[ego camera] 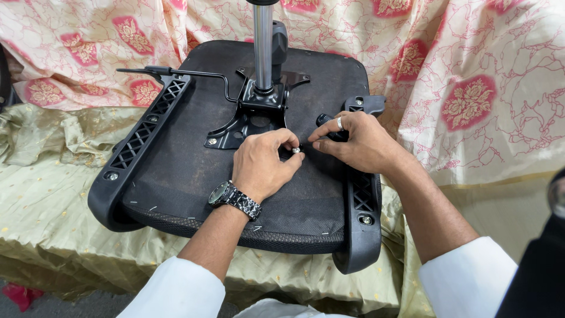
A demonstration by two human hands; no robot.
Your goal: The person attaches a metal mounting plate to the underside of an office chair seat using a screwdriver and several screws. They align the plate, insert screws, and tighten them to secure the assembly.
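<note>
As the upturned chair seat point(194, 176) lies on gold cloth point(47, 200), both hands pinch one small bolt point(296, 151).
Left hand point(262, 165), right hand point(356, 141) meet right of the glossy metal plate point(247, 121); fuzzy black underside, ribbed plastic brackets point(144, 132).

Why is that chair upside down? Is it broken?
The office chair seat lies upside down on cloth, its metal gas-lift post pointing up. No damage shows. The left hand and right hand pinch a small bolt there.

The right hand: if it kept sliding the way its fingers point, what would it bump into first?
The right hand points leftward at a small silver bolt, pinched by the left hand. It would likely meet that bolt and those fingers first; depth is hard to judge.
</note>
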